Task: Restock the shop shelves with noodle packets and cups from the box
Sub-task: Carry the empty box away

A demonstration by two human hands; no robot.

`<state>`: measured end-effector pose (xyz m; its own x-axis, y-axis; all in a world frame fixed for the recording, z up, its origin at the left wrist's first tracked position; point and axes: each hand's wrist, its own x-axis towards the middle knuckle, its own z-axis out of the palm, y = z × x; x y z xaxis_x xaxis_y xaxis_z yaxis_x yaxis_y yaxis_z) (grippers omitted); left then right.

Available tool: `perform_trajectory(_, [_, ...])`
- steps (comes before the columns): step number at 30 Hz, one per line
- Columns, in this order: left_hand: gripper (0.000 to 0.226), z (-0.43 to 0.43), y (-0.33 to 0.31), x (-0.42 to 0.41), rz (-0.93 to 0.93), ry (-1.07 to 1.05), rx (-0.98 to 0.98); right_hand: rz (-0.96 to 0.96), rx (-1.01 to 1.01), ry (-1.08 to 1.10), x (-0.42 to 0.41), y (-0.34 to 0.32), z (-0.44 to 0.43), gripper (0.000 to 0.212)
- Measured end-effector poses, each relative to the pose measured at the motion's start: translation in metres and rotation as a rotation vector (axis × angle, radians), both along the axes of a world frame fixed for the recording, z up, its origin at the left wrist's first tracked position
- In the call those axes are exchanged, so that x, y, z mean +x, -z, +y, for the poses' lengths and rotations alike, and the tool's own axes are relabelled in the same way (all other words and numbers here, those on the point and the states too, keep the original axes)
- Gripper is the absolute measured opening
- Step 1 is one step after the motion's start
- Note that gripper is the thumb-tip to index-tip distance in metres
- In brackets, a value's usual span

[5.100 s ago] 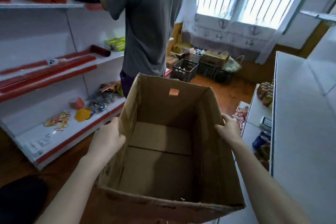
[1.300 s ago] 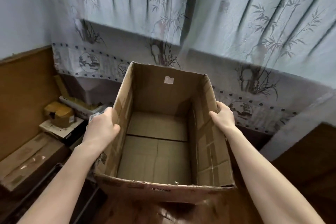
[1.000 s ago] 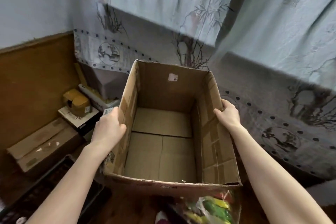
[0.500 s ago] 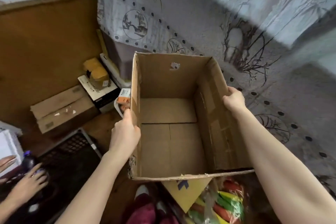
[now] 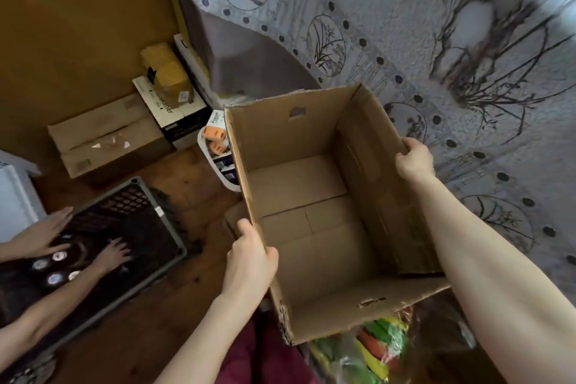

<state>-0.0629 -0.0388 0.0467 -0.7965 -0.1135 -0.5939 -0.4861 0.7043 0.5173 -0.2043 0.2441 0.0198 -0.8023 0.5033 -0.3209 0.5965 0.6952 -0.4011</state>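
Box: the cardboard box [image 5: 314, 215] hangs empty over the floor [image 5: 174, 315], beside the curtain [image 5: 405, 40].
Grip: my left hand [image 5: 249, 262] and right hand [image 5: 414, 160] each clamp 1 side wall.
Doing it well: I judge lowering it level onto bare floor best, clear of the black crate [image 5: 124, 246].

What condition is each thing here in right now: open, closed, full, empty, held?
cardboard box: open, empty, held up.
left hand: gripping the box's left wall.
right hand: gripping the box's right wall.
black crate: on the floor, another person's hands inside.
closed carton: shut, on the floor.
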Motion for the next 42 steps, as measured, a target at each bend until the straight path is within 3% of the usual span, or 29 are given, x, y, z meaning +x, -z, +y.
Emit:
perform_trajectory(17, [0.037, 0.061, 0.053, 0.063, -0.085, -0.064, 0.071, -0.078, 0.025, -0.108, 0.011, 0.046, 0.02, 0.043])
perform_trajectory(28, [0.04, 0.067, 0.063, 0.073, -0.059, -0.014, -0.022, -0.082, -0.03, -0.138, 0.012, 0.052, 0.019, 0.045])
perform_trajectory(42, [0.037, 0.064, 0.06, 0.07, -0.082, 0.078, -0.102, -0.1, 0.086, -0.185, 0.019, 0.05, 0.012, 0.051])
